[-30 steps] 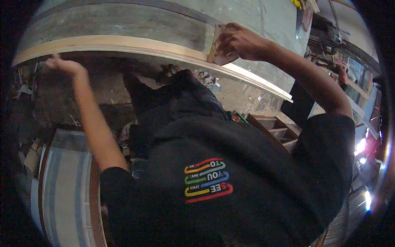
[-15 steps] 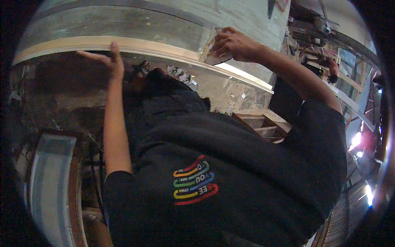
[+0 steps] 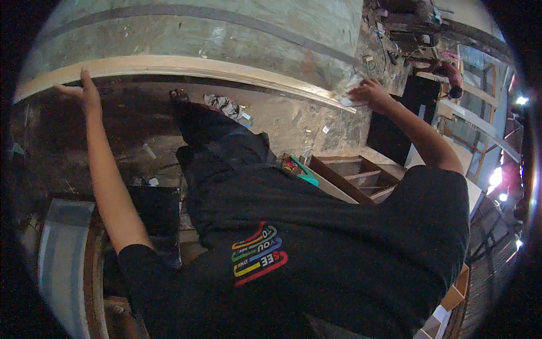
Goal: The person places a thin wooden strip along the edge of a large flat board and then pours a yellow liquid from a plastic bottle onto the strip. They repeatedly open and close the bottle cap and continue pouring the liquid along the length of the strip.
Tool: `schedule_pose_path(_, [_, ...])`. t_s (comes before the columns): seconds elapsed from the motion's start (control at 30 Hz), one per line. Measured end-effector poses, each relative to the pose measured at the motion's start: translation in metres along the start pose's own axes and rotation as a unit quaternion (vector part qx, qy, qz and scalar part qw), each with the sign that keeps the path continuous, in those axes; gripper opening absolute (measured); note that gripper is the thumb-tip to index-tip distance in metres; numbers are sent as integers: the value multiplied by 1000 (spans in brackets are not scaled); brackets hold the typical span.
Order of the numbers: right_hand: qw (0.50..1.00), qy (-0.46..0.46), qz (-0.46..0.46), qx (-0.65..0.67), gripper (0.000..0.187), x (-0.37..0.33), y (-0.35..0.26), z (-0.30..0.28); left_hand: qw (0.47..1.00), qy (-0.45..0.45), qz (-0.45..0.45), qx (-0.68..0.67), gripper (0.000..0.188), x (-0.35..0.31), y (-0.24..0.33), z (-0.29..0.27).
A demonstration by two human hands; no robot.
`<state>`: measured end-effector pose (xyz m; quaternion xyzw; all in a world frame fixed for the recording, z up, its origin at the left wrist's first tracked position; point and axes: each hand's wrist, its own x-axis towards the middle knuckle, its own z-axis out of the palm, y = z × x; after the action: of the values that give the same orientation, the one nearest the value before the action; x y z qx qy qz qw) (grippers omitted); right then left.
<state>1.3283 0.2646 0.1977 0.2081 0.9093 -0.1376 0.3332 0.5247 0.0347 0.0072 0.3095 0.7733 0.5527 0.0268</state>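
Clearly legible shirt print: on the black shirt (image 3: 350, 248) the person wears, a chest print (image 3: 259, 254) sets white and coloured letters among curved bands of red, orange, yellow, green and blue; some of the letters appear turned over from this view.
Left hand: the left hand (image 3: 86, 99) is released, its fingers spread apart and nothing in its grasp. One digit points up across the near edge of the strip, another points left; whether it touches the wood, one cannot tell.
Right hand: the right hand (image 3: 375, 96) is partly closed, its bent fingers grasping a pale pad (image 3: 345, 90). Both are blurred, so the exact grip is hard to make out.
Pad: at the right-hand end of the strip, over its near edge; any marking on it is too smeared to read.
Strip: the long pale wood strip (image 3: 186, 65) lies along the near edge of the tabletop (image 3: 152, 35), running from the left hand's side to the pad.
Tabletop: grey-green and stained, with a dark band (image 3: 169, 10) crossing it beyond the strip.
Floor: a crumpled cloth (image 3: 223, 105) lies below the strip; nearer the shirt is a wooden crate (image 3: 344, 168) with compartments, a green object (image 3: 307, 177) beside it.
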Motion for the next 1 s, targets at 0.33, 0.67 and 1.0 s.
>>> schedule_pose_path(0.33, [952,19,302,35,23,-71,-5,11,1000,-22,4,7,98,-13,27,6])
schedule_pose_path(0.67, [846,199,303,390,31,117,-156,-219,976,87,-44,-193,105,-14,68,46])
schedule_pose_path(1.0, [727,182,-142,646,36,400,-196,-257,998,48,37,-20,92,-32,35,35])
